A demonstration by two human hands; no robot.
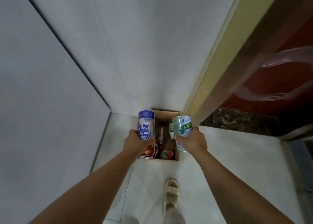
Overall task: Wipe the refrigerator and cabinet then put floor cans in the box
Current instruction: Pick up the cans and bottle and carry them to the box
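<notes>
Grey wall panels [118, 46] fill the view from nine o'clock round to twelve; over at two o'clock runs a dark red door [279, 71] with a pale yellow frame edge [218, 58] beside it; below lies the pale tiled floor [228, 164], spreading out toward five o'clock. Down at centre sits the open cardboard box [166, 113], tucked into the corner where wall meets frame; inside it, cans and bottles lie jumbled, too dim to sort out. Both bare forearms reach in from six o'clock, and here are the hands above the box: the left hand [135, 143] is wrapped tight around a blue can [146, 130], held over the box's nine o'clock edge, its print upside down to us; the right hand [193, 139] is clenched around a pale green can [182, 127], tilted, over the three o'clock edge. At six o'clock on the floor, one foot in a beige sandal [171, 195]; the cans are apart, box between them.
</notes>
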